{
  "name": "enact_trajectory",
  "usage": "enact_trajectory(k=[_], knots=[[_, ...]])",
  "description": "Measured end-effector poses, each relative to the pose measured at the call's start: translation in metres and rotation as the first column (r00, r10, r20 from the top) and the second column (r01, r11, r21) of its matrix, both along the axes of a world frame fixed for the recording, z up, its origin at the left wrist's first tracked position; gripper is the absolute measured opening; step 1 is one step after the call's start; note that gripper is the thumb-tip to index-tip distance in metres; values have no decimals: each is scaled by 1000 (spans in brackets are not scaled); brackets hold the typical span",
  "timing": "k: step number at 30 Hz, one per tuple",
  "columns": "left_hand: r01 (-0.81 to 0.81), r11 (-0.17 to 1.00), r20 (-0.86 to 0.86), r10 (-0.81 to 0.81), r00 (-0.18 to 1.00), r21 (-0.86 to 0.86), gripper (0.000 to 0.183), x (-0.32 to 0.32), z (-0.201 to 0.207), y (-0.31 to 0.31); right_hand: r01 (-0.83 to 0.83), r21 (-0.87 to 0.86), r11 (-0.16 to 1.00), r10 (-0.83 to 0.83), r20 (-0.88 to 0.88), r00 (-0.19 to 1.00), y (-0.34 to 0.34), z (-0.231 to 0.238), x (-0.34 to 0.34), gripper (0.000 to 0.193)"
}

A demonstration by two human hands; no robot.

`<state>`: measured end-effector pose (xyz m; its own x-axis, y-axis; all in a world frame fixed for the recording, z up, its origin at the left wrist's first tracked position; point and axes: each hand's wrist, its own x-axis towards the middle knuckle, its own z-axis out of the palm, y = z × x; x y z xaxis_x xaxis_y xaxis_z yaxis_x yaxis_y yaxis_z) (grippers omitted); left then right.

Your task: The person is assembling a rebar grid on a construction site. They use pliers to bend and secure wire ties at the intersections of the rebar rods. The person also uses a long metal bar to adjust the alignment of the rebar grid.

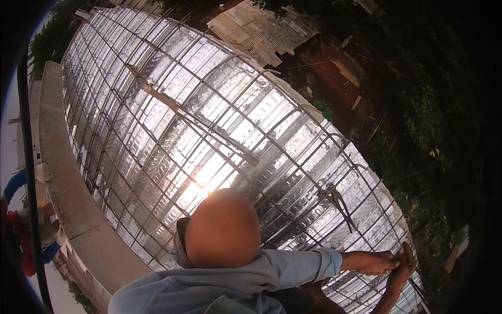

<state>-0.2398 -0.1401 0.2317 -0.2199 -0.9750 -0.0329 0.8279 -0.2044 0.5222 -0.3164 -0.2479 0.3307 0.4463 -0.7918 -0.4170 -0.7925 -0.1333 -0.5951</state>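
Observation:
At the lower right my left hand (372, 262), in a rolled light-blue sleeve, is closed, fingers curled in. My right hand (401, 269) meets it at the edge of the rebar grid, its fingers pressed together. Whatever lies between the fingers is too small to make out. Both hands are over the steel bars (387, 214), which cross above shiny corrugated metal decking (246, 118). A pair of long-handled pincers (341, 206) rests on the bars, a little farther off than my hands.
A long brown bar or stick (204, 125) lies across the grid. A rounded bare form (222, 227), perhaps a bent knee, is close by. A concrete ledge (68, 204) curves along the left, where another person (31, 235) is partly visible. Beyond the right edge are lower ground and roof sheets (261, 31).

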Motion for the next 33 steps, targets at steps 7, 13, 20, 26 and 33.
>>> enact_trajectory(k=[7, 13, 20, 26, 33], knots=[[-10, 999, -217, 19, 976, 41, 8, 55, 31, 33, -260, 77, 963, 268, -119, 956, 40, 48, 68, 38], [-135, 919, -467, 311, 828, 371, 13, 81, 52, 62, -173, -127, 977, 165, -76, 983, 109, 45, 116, 71], [-331, 667, -487, 728, 483, 668, 25, 109, 10, 72, -79, 322, 943, 133, -149, 980, 144, 36, 71, 53], [-601, 664, -35, 683, 729, 445, 47, 76, 0, 66, -76, 197, 977, 129, -271, 954, 147, 79, 73, 42], [-350, 870, -524, 489, 697, 347, 31, 96, 6, 77, -436, -209, 876, 278, -520, 808, 128, 89, 77, 35]])
